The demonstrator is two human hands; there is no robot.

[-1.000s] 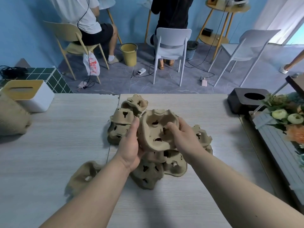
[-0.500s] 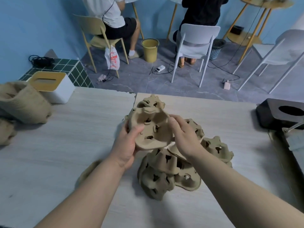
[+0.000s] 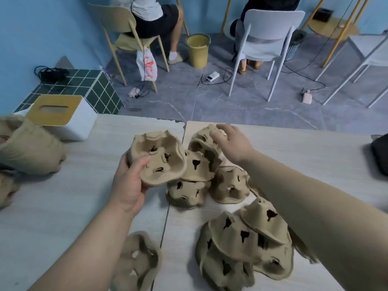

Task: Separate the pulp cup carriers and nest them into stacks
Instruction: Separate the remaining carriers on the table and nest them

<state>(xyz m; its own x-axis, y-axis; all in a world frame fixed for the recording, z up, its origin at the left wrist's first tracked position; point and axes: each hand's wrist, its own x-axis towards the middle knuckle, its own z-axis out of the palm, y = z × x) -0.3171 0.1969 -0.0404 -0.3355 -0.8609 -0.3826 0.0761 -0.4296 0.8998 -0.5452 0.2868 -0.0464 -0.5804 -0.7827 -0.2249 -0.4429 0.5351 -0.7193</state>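
The left hand (image 3: 128,185) is gripping one carrier (image 3: 157,159), cups up, lifted above the desk (image 3: 63,206), thumb curled over its near rim. The right hand (image 3: 233,143) is resting with fingers bent over the far carrier (image 3: 204,141) of the pile (image 3: 212,177). A nested stack (image 3: 31,152) is lying at the left.

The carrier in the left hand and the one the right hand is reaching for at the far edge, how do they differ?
The held carrier, gripped by the left hand, is off the table with its cup hollows facing up. The far carrier sits on the pile, tilted with its underside showing, under the right hand; whether that hand grips it is unclear. Both are tan moulded pulp.
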